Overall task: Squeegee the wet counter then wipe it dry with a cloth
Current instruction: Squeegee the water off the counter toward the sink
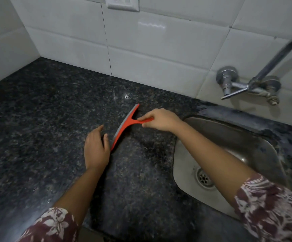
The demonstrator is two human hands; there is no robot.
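A: We've got the red plastic squeegee with the grey rubber blade (pixel 124 126) lying mid-way along the dark speckled granite worktop (pixel 42 119), just left of the steel sink (pixel 229 149). Our right hand (pixel 161 120) pinches its handle; our left hand (pixel 96 147) rests open and flat beside the blade's near end.

B: That pinch worries us (only fingertips, it seems). A loose grip could let the blade tilt and skip, leaving streaks, and the left hand may block the stroke. We see no cloth.

Red squeegee (pixel 124 126) in right hand (pixel 161 119)
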